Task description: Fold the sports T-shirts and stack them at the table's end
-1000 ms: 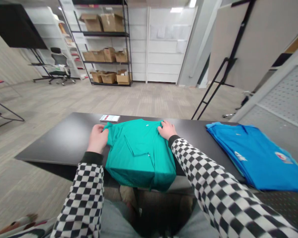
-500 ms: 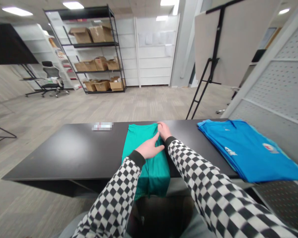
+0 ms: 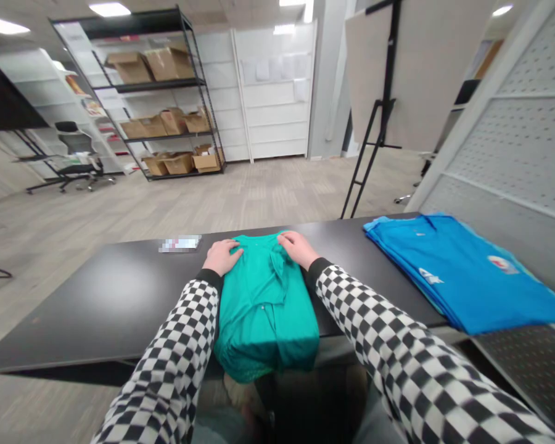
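A green T-shirt (image 3: 263, 290) lies in front of me on the table, its sides folded inward into a narrow shape and a sleeve lying crumpled on top. Its lower end hangs over the near edge. My left hand (image 3: 222, 256) is at the top left edge of the shirt, thumb and fingers closed on the cloth. At the top right edge, my right hand (image 3: 298, 248) pinches the fabric beside the collar. Its fingertips are partly hidden in the folds.
Blue shirts (image 3: 462, 271) lie stacked flat at the right of the dark table (image 3: 97, 302). A blurred phone-like object (image 3: 180, 243) rests near the far edge at left. A perforated white panel (image 3: 513, 148) stands on the right, and a board stand (image 3: 365, 154) rises beyond the table.
My left hand carried the shirt's left side over to the right, then moved back to the left edge. The shirt is narrower than a second ago. My right hand stays at the top right edge.
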A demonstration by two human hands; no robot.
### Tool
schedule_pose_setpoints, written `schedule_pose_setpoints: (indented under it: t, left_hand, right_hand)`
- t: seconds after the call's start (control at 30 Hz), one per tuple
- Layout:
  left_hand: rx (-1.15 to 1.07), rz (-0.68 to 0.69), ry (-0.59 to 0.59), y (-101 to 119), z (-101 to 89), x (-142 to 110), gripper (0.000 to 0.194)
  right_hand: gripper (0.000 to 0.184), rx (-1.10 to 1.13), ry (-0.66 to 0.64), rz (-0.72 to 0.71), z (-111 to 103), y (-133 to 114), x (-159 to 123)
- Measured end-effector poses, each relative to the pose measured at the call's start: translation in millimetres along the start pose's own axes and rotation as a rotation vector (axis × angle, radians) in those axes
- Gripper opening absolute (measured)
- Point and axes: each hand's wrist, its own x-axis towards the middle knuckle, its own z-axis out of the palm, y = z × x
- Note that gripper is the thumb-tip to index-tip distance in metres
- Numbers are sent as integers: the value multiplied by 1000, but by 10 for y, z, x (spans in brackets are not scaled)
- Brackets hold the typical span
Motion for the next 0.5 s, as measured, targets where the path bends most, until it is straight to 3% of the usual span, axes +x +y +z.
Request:
schedule_pose_setpoints:
  t: [0.13, 0.3, 0.5]
  left_hand:
    - [35, 2, -12, -201, 108, 34, 29]
    - [34, -43, 13, -270, 126, 98, 23]
    - [70, -139, 37, -286, 81, 114, 23]
  right_hand:
    - [35, 46, -114, -109, -21, -38, -124]
    - [49, 191, -357, -177, -160, -123, -221]
    - [56, 109, -490, 25, -491, -267, -248]
